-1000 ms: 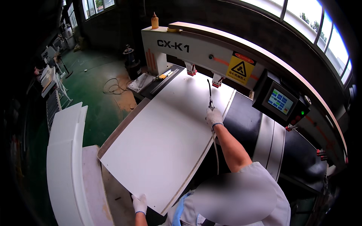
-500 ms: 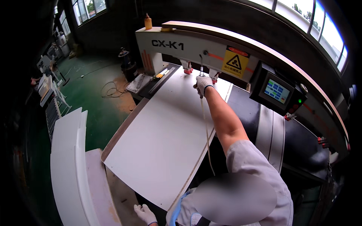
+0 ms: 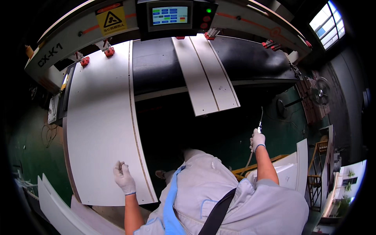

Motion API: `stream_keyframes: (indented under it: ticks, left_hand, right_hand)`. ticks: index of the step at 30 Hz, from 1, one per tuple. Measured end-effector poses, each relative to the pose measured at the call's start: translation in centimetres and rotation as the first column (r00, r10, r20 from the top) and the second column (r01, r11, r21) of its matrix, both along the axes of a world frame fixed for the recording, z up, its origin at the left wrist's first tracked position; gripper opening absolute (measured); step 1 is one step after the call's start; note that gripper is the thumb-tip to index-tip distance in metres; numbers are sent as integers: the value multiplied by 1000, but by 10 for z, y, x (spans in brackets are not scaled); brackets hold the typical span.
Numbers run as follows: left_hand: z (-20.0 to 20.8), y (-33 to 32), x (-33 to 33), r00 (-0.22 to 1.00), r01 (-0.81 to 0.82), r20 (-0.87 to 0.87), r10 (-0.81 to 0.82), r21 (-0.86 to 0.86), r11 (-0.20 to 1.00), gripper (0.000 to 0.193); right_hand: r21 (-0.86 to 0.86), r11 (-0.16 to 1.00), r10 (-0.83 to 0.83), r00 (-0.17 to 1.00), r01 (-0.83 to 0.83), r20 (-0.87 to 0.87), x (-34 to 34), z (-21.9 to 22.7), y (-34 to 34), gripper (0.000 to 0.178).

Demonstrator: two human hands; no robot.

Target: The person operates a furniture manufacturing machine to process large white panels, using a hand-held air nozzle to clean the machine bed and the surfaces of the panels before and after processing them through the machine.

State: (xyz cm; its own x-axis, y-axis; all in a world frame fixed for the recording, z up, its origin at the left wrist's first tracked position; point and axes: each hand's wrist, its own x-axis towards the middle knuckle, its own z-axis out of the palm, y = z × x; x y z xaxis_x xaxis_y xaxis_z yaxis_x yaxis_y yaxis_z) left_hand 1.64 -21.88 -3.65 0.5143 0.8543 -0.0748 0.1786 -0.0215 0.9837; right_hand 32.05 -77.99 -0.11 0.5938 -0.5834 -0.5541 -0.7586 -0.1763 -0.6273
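A white-gloved left hand (image 3: 124, 178), my left hand, hovers over the near part of a large white panel (image 3: 100, 113). Its fingers are loosely bent and apart, with nothing visible in them. Off to the right, above the floor, my right hand (image 3: 257, 141), also gloved, is closed round an air blow gun (image 3: 260, 127) whose thin nozzle points away from me. A pale hose (image 3: 249, 158) hangs below that hand. The large panel lies lengthwise on the machine, its far end under red-tipped clamps (image 3: 109, 51).
Two narrow white panels (image 3: 205, 74) lie side by side on the black machine bed (image 3: 158, 62). Overhead runs the machine's beam with a control screen (image 3: 169, 15). White boards (image 3: 58, 203) stand at lower left; others (image 3: 290, 168) lie by a yellow frame at right. A fan (image 3: 320, 93) stands far right.
My view has swung right. My right hand has moved from the large panel's far end out to the right with the air blow gun. My left hand has risen over the panel.
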Motion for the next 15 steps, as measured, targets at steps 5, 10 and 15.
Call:
stream_keyframes:
  ticks: [5,10,15]
  left_hand:
    - [-15,-80,189,872,439,-173,-458,-135,888,53]
    - [-31,-192,369,706,457,-245,-664,-559,692,59]
    - [-85,-229,383,846,344,-90,-525,-659,668,36]
  right_hand:
    - [405,643,766,544,-650,-342,-24,94,-3,35]
    - [-357,512,784,595,-781,-176,55,22,-42,36]
    - [-5,704,703,699,-710,-128,139,62,2,39]
